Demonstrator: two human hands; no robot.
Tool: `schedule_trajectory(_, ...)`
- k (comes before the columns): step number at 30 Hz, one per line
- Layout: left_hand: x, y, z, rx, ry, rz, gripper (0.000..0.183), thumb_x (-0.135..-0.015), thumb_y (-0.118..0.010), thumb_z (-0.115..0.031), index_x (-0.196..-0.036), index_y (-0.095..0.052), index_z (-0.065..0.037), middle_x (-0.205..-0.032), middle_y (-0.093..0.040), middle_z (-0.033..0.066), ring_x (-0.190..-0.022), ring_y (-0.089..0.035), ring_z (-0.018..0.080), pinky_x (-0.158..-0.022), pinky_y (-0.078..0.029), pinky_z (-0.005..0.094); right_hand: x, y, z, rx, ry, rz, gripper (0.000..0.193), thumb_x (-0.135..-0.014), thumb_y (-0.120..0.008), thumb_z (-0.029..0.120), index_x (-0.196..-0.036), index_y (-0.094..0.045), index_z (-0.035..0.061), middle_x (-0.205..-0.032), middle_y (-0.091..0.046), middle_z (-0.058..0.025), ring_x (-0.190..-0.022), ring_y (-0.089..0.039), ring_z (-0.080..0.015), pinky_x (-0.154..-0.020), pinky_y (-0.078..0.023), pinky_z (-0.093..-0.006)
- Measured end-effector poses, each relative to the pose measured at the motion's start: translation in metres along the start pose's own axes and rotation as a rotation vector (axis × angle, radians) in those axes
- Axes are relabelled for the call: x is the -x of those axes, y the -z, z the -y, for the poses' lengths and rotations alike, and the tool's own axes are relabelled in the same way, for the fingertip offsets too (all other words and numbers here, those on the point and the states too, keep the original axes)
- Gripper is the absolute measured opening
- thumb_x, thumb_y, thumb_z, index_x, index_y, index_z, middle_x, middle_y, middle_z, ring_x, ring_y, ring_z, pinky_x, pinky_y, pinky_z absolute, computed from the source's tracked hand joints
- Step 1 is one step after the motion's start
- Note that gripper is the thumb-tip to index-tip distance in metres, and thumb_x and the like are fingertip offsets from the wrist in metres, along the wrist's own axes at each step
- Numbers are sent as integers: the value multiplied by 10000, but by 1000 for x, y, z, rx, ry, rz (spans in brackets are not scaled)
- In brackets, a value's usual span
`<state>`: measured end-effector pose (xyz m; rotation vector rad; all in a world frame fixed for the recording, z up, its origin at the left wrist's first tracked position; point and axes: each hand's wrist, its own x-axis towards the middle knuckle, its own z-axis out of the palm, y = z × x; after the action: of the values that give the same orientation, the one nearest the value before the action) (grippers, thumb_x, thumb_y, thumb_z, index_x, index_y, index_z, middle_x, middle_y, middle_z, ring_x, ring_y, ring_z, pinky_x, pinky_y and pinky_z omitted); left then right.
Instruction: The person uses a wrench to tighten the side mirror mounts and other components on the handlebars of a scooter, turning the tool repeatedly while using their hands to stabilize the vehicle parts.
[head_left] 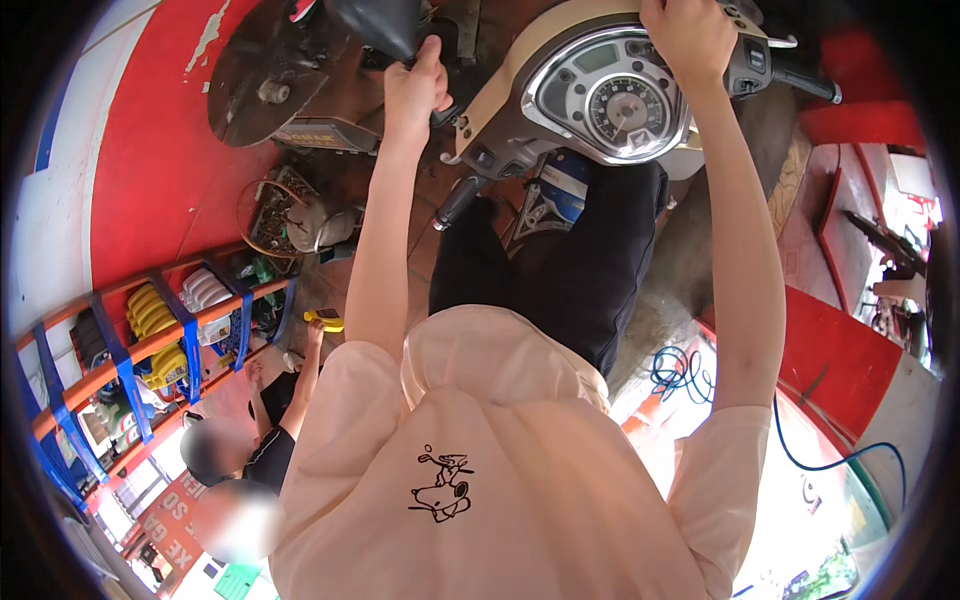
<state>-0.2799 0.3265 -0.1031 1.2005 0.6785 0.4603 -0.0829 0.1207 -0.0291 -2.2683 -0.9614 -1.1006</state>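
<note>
A cream scooter handlebar cover (500, 80) with a round instrument cluster (622, 103) faces me. My left hand (413, 92) is closed around the stalk of a black rear-view mirror (375, 22), left of the cover. The stalk's lower end shows just under the hand, close to the cover's left corner. My right hand (690, 42) curls over the cover's far rim, above the cluster; its fingertips are mostly hidden. The left handlebar grip (458, 203) and right handlebar grip (808, 84) are both free of my hands.
Below the handlebar is a blue-and-white box (562, 190) near my legs. A dark round disc (268, 90) and a wire basket (280, 215) stand left. A rack of bottles (155, 340) and another person (285, 410) are at lower left. A blue hose (840, 462) lies right.
</note>
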Motion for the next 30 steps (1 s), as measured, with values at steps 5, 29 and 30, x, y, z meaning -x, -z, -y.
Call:
schedule_trajectory(5, 3, -6, 3, -37, -14, -72, 528, -979, -572, -323, -560, -282, -183, -513, -258, -76, -439, -187, 59, -438, -175, 259, 0, -1, -2, -12, -9, -7, 205, -904, -610, 235, -761, -601, 88, -574, -599, -164, -525, -605, -377, -488, -478, -486)
schedule_trajectory(29, 67, 23, 63, 474, -543, -231, 482, -1015, -334, -541, -847, -440, -102, -879, -563, 62, -921, -541, 229, -997, -378, 422, -4, 5, 0, -52, -21, -2, 194, -907, -609, 239, -791, -591, 85, -552, -586, -162, -496, -590, -377, -468, -473, -478)
schedule_trajectory(30, 68, 21, 59, 616, -465, -246, 478, -1010, -344, -546, -838, -419, -107, -869, -572, 62, -930, -546, 234, -1010, -374, 429, -3, 4, -1, -46, -23, -1, 194, -907, -609, 239, -791, -591, 85, -552, -586, -162, -496, -590, -377, -468, -473, -478)
